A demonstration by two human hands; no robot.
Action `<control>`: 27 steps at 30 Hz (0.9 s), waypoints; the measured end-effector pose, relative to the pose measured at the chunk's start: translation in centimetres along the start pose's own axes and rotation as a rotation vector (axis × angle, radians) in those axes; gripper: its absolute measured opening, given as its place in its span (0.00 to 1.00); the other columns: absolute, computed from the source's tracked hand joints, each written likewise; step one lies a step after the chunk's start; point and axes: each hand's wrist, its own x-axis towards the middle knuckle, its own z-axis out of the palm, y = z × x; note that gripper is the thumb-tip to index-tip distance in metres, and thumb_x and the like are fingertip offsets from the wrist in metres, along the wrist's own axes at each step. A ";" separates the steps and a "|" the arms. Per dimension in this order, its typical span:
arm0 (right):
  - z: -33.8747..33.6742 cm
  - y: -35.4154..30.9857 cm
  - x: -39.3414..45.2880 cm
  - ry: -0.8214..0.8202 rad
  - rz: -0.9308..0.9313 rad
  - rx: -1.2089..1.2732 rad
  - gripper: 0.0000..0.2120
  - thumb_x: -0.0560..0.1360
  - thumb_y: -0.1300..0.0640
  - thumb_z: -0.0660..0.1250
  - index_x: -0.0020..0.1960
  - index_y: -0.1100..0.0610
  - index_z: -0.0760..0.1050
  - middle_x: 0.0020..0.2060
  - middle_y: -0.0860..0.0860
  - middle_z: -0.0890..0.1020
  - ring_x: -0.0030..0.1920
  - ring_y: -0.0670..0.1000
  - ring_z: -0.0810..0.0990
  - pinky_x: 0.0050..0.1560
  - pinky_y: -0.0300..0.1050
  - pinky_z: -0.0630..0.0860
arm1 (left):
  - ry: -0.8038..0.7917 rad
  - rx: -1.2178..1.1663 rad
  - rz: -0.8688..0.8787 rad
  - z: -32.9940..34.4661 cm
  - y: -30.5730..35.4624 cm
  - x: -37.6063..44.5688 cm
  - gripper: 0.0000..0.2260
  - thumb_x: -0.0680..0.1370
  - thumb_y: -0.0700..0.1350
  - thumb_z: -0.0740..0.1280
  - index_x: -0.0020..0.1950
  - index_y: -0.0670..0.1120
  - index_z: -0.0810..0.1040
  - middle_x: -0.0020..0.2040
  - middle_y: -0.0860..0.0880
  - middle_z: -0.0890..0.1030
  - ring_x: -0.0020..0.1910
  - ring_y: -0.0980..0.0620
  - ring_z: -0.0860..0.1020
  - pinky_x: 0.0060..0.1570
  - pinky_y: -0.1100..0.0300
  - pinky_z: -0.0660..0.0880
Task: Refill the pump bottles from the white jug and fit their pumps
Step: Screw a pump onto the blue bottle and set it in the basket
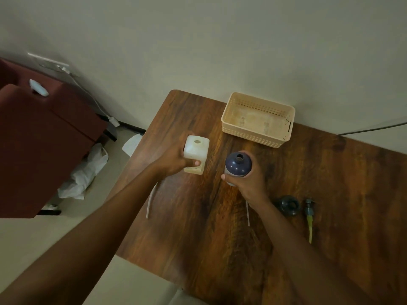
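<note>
White jug [196, 154] in left hand [174, 159], bottle [237, 166] in right hand [250, 181].

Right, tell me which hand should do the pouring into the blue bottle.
Left. The left hand already grips the white jug, whose mouth is open. The right hand is wrapped around the blue bottle, holding it upright with its neck open beside the jug, so it seems best left steadying.
</note>
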 end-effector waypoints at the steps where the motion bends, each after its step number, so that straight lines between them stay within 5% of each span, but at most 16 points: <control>1: 0.0 0.0 0.1 0.001 0.003 0.001 0.41 0.60 0.57 0.86 0.68 0.46 0.70 0.61 0.39 0.77 0.61 0.42 0.76 0.60 0.38 0.75 | -0.017 -0.018 -0.008 0.2 -0.4 0.0 0.30 0.77 0.37 0.76 0.74 0.43 0.66 0.55 0.60 0.73 0.55 0.78 0.74 0.47 0.86 0.68; 4: 0.1 -0.2 0.3 0.011 0.012 0.004 0.42 0.60 0.57 0.86 0.68 0.45 0.70 0.60 0.35 0.76 0.61 0.40 0.75 0.58 0.35 0.74 | -0.049 -0.092 -0.028 1.0 -1.5 0.3 0.33 0.76 0.34 0.75 0.76 0.42 0.63 0.62 0.53 0.75 0.64 0.57 0.75 0.49 0.76 0.76; 7: 0.2 -0.3 0.5 0.016 0.002 0.004 0.42 0.61 0.57 0.86 0.69 0.48 0.70 0.65 0.43 0.77 0.66 0.47 0.75 0.65 0.47 0.77 | -0.045 -0.109 -0.036 1.9 -2.7 0.6 0.34 0.75 0.34 0.76 0.76 0.44 0.62 0.66 0.49 0.74 0.69 0.49 0.74 0.59 0.63 0.79; 11: 0.2 -0.5 0.6 0.021 -0.007 0.014 0.42 0.61 0.58 0.85 0.70 0.49 0.70 0.66 0.46 0.77 0.66 0.48 0.75 0.66 0.51 0.77 | -0.026 -0.123 -0.033 2.7 -4.3 0.9 0.34 0.75 0.33 0.76 0.74 0.46 0.62 0.69 0.43 0.74 0.71 0.43 0.74 0.65 0.42 0.79; 17: -0.3 -0.4 0.3 0.031 -0.015 0.044 0.42 0.61 0.60 0.85 0.70 0.50 0.71 0.66 0.46 0.77 0.66 0.47 0.75 0.65 0.48 0.77 | 0.010 -0.171 -0.063 4.2 -6.4 0.8 0.34 0.74 0.34 0.77 0.71 0.50 0.63 0.63 0.54 0.76 0.64 0.54 0.78 0.60 0.50 0.82; 24: -2.1 0.0 0.0 0.050 -0.032 0.050 0.41 0.61 0.61 0.85 0.69 0.50 0.71 0.66 0.46 0.76 0.67 0.49 0.75 0.66 0.51 0.76 | 0.057 -0.204 -0.063 5.0 -6.5 0.5 0.34 0.73 0.33 0.78 0.71 0.49 0.64 0.64 0.50 0.76 0.67 0.48 0.77 0.63 0.48 0.81; 27: -3.4 0.1 -0.1 0.072 -0.061 0.069 0.40 0.61 0.61 0.85 0.67 0.47 0.72 0.62 0.42 0.77 0.63 0.41 0.76 0.61 0.40 0.78 | 0.063 -0.201 -0.074 4.7 -5.8 0.4 0.38 0.69 0.33 0.81 0.70 0.47 0.63 0.60 0.53 0.75 0.63 0.48 0.77 0.48 0.62 0.83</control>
